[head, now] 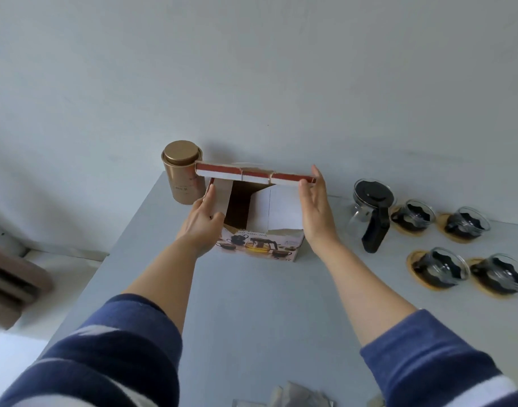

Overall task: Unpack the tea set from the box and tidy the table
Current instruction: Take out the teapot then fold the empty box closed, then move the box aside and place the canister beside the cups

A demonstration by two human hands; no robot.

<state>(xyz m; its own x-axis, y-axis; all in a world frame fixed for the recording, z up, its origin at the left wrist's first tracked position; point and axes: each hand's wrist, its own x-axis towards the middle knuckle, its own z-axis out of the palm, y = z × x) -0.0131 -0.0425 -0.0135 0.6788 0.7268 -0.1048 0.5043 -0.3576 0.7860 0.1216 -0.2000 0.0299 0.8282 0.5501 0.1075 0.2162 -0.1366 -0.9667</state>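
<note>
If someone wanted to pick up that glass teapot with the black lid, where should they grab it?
Probably by the black handle of the glass teapot. It sticks out toward the near edge of the table, so a hand coming from the near side can wrap it without touching the round glass body, which looks smooth and harder to grip. The cups on its right leave the handle side free.

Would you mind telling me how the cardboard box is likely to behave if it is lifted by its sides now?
The cardboard box looks empty, its dark inside showing, so it is probably light. Its thin walls and open flaps would likely flex under the left hand and right hand. The raised lid may flop.
</note>
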